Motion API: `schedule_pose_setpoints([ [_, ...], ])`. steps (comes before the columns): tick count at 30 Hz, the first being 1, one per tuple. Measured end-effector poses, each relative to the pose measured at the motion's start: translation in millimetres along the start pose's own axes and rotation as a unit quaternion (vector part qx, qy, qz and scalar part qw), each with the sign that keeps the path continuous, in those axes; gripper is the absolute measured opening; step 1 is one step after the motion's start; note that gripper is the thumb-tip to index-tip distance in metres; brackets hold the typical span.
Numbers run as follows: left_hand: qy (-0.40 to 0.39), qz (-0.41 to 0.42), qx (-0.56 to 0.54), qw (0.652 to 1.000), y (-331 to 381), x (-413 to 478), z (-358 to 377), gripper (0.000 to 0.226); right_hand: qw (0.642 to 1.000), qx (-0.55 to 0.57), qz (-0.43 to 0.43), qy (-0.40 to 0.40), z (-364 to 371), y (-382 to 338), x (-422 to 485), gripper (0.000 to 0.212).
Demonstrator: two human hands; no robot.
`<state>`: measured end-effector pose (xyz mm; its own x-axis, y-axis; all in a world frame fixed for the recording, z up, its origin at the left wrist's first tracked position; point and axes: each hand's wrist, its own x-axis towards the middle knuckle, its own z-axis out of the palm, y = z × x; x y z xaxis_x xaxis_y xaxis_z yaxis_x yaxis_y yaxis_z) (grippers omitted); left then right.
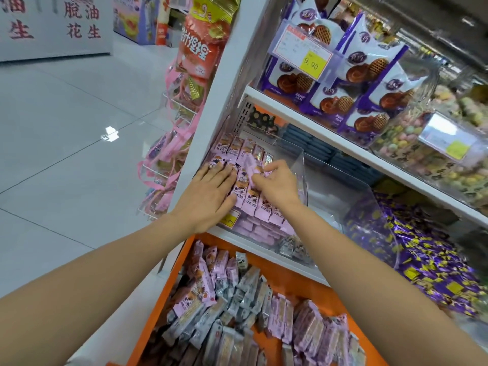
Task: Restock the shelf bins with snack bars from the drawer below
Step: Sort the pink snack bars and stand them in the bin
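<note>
A clear shelf bin (pixel 301 165) at the shelf's left end holds rows of pink snack bars (pixel 260 204). My left hand (pixel 208 194) lies flat on the bars at the bin's left side, fingers straight. My right hand (pixel 277 186) is over the middle of the bin and pinches one pink bar (pixel 249 165) between thumb and fingers, just above the rows. Below the shelf, the open orange drawer (pixel 190 249) is heaped with pink and grey snack bars (pixel 237 299).
To the right stands a second clear bin (pixel 343 191), then a bin of purple-and-yellow sweets (pixel 422 260). Purple waffle-biscuit bags (pixel 369 75) fill the shelf above. A wire rack of pink packets (pixel 169 159) hangs on the shelf's left side, beside open tiled floor.
</note>
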<state>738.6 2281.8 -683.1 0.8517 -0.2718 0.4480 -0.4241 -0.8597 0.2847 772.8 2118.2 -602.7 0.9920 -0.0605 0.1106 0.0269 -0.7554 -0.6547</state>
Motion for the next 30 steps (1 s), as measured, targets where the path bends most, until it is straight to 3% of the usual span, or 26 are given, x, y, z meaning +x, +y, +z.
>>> schedule_pose_setpoints([
  [5,0.012,0.015,-0.007,1.000,-6,0,8,0.066,0.995,-0.050,0.031,0.082,-25,15,24,0.029],
  [8,0.008,0.012,-0.011,1.000,-6,0,9,0.064,0.989,-0.104,0.059,0.089,-27,21,40,0.038],
  [18,0.041,0.031,0.005,0.999,-9,-2,15,0.054,0.980,-0.175,0.064,0.068,-6,32,67,0.018],
  [22,0.019,0.027,0.008,0.999,-8,-2,13,0.055,0.978,-0.200,0.043,0.043,-8,37,67,0.011],
  [25,0.015,0.020,0.008,1.000,-5,-3,9,0.056,0.977,-0.212,0.011,0.020,-15,37,58,0.024],
  [30,0.098,0.083,-0.008,0.992,28,-13,-7,0.035,0.989,-0.032,-0.134,0.057,-29,25,1,0.012],
])
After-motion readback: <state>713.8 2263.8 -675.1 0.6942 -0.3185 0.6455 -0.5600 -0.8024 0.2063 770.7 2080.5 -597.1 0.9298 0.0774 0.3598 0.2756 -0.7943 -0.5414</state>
